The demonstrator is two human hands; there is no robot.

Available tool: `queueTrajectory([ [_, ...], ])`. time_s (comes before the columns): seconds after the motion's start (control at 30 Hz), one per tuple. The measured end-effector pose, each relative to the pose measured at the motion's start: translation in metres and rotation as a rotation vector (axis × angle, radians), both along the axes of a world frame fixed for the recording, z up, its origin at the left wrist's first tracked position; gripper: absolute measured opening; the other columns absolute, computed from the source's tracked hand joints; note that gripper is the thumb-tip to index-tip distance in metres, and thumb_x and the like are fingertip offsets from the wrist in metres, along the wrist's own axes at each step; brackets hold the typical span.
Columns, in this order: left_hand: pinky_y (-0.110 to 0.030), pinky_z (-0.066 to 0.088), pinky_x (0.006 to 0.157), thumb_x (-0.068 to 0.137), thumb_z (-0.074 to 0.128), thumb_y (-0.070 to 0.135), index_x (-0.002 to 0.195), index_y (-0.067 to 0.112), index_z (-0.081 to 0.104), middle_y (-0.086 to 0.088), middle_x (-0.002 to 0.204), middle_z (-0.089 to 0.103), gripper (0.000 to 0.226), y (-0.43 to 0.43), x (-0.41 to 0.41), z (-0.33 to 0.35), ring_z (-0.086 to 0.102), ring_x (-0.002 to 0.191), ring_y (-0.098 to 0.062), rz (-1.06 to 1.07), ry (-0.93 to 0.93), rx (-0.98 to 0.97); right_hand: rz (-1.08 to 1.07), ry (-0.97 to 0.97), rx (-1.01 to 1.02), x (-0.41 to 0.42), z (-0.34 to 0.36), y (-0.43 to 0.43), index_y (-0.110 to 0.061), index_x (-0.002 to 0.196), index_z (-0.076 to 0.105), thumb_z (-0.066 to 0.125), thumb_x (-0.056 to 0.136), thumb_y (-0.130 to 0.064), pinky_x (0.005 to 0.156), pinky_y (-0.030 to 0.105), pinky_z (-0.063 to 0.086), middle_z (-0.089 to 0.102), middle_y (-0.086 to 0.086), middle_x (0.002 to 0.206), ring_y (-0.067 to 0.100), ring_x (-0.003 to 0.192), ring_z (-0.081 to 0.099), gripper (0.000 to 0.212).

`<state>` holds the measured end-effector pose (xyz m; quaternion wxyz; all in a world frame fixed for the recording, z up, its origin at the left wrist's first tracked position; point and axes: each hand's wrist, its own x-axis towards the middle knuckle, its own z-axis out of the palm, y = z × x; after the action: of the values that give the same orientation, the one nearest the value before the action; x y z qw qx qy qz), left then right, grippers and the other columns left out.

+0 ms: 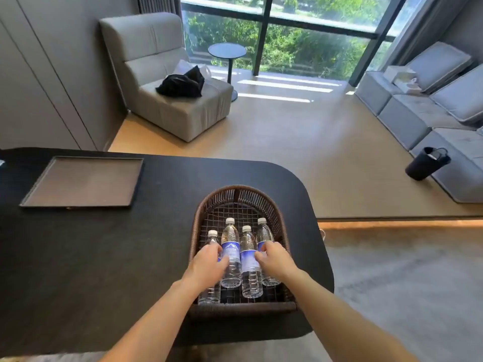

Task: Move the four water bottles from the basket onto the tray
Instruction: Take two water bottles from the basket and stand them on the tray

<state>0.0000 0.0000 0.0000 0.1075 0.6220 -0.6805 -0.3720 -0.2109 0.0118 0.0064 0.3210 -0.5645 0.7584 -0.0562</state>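
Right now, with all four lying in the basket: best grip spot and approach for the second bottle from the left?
Probably the labelled mid-body of the second bottle from the left, from above. It lies flat, cap pointing away, with bottles close on both sides, so side access looks blocked. The basket wall rings it. The left hand and right hand already rest on the outer bottles.

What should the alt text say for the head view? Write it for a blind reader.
Two hands, left and right, reach onto four bottles lying in a basket on a dark table. An empty tray sits to the left; chairs and a window lie beyond.
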Motion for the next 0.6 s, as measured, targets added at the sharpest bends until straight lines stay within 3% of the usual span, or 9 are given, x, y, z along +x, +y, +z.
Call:
queueTrajectory([
  [0.07,-0.040,0.050,0.086,0.094,0.054,0.038,0.109,0.014,0.060,-0.005,0.108,0.064,0.029,-0.025,-0.003,-0.013,0.060,0.095,-0.024,-0.047,-0.026,0.044,-0.059,0.021,0.025,0.001,-0.005,-0.019,-0.008,0.110,0.060,0.052,0.093,-0.038,0.080,0.040,0.048,0.058,0.011,0.111,0.033,0.101,0.060,0.036],
  [0.13,-0.040,0.048,0.100,0.094,0.058,0.037,0.127,0.012,0.059,-0.008,0.125,0.064,0.042,-0.043,-0.009,-0.020,0.061,0.113,-0.024,-0.118,0.023,0.088,-0.110,0.032,0.035,0.000,-0.007,-0.036,-0.007,0.120,0.058,0.054,0.094,-0.040,0.088,0.041,0.048,0.056,0.013,0.118,0.035,0.110,0.058,0.042],
  [0.2,-0.037,0.041,0.112,0.094,0.063,0.035,0.145,0.009,0.050,-0.009,0.142,0.058,0.058,-0.060,-0.020,-0.029,0.053,0.132,-0.023,-0.189,0.066,0.088,-0.142,0.035,0.038,-0.002,-0.015,-0.054,-0.006,0.119,0.058,0.056,0.092,-0.042,0.093,0.044,0.049,0.058,0.015,0.121,0.037,0.114,0.058,0.045],
  [0.27,-0.037,0.036,0.116,0.095,0.065,0.035,0.150,0.007,0.043,-0.012,0.148,0.052,0.066,-0.077,-0.031,-0.036,0.047,0.139,-0.027,-0.181,0.052,0.072,-0.176,0.019,0.057,-0.004,-0.023,-0.073,-0.006,0.121,0.056,0.057,0.091,-0.044,0.096,0.046,0.049,0.057,0.018,0.124,0.039,0.117,0.056,0.049],
  [0.47,-0.046,0.048,0.100,0.088,0.068,0.047,0.126,0.008,0.055,-0.014,0.123,0.064,0.056,-0.116,-0.048,-0.062,0.060,0.117,-0.035,-0.070,-0.086,0.197,-0.211,0.032,0.112,-0.007,-0.049,-0.105,-0.001,0.131,0.052,0.060,0.092,-0.051,0.103,0.048,0.047,0.055,0.022,0.133,0.041,0.123,0.054,0.064],
  [0.6,-0.037,0.049,0.091,0.091,0.067,0.044,0.123,0.007,0.058,-0.013,0.121,0.067,0.049,-0.134,-0.052,-0.071,0.063,0.115,-0.033,-0.056,-0.125,0.277,-0.176,0.136,0.136,-0.004,-0.058,-0.117,0.000,0.134,0.051,0.058,0.096,-0.049,0.105,0.045,0.043,0.055,0.021,0.135,0.040,0.127,0.051,0.063],
])
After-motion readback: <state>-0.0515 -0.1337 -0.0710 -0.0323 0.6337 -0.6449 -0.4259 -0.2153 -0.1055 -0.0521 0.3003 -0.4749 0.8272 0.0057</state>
